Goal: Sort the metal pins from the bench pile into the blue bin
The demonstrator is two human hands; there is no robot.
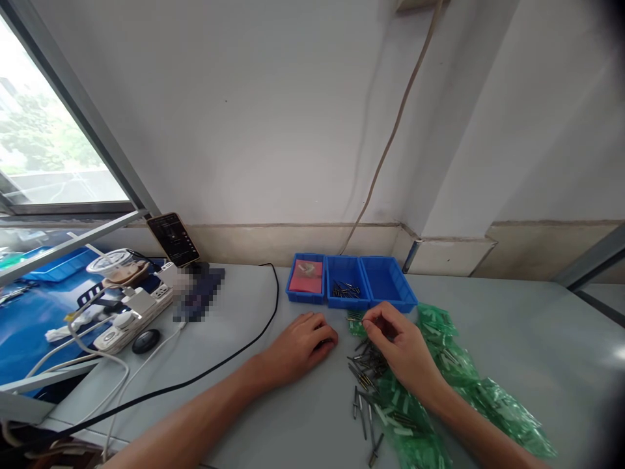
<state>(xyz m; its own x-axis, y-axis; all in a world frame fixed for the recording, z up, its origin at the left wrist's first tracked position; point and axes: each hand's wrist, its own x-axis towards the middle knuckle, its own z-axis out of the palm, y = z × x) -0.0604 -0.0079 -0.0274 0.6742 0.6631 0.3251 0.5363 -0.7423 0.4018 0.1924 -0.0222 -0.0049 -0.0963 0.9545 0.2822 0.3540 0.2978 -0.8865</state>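
My left hand rests on the grey table, fingers loosely bent and thumb apart, with nothing seen in it. Thumb and forefinger of my right hand meet in a pinch; whatever is between the tips is too small to make out. Just beside those tips lies a small green packet. Under and left of the right hand is a loose pile of thin metal bits, like drill bits, some with gold-coloured parts. Green plastic bags with similar bits lie below and around the right forearm.
Three blue bins stand by the wall: one with a red packet, one holding dark bits, and a right-hand bin. A black cable crosses the table. At left are a power strip, a phone and a black mouse-like object.
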